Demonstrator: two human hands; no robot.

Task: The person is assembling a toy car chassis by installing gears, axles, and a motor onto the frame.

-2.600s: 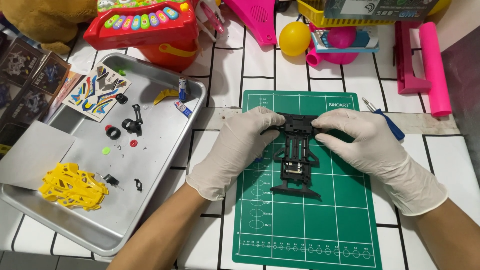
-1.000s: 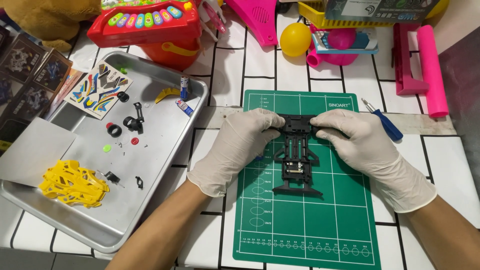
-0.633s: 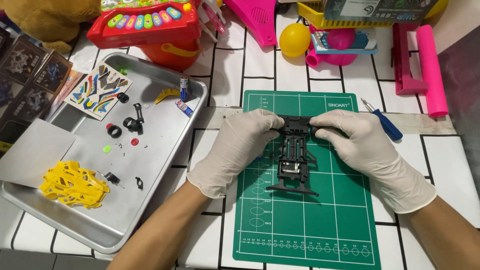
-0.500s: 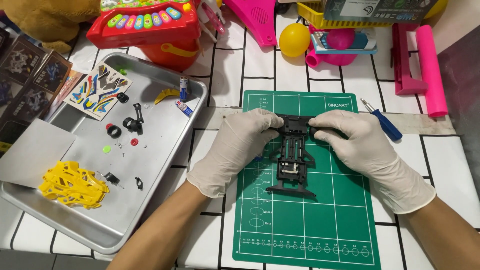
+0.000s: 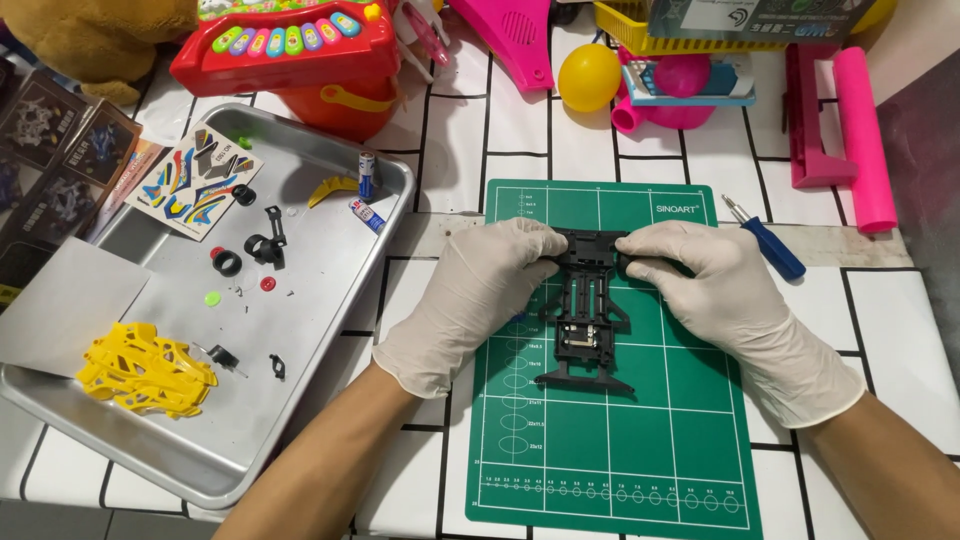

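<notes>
White-tiled desk (image 5: 900, 330), green cutting mat (image 5: 650, 450) at centre frame. Black toy-car chassis (image 5: 587, 318) on the mat, centre of frame, far end pinched from both sides. Left hand (image 5: 475, 295), white-gloved, fingers (image 5: 540, 243) closed on the chassis's upper-left corner. Right hand (image 5: 725, 295), gloved too, fingers (image 5: 640, 245) clamped on the upper-right corner. Near end of chassis resting on the mat or just above it, cannot tell which. Likely light, thin moulded plastic, stiff but with slim ribs and tabs that could snap; gloves probably a bit slippery on it. Best held by the wider end bars or side rails, not the thin middle struts. Metal tray (image 5: 330, 330) at left with yellow car body shell (image 5: 145, 368), sticker sheet (image 5: 195, 182), small black parts. Blue-handled screwdriver (image 5: 768, 243) right of the mat.
</notes>
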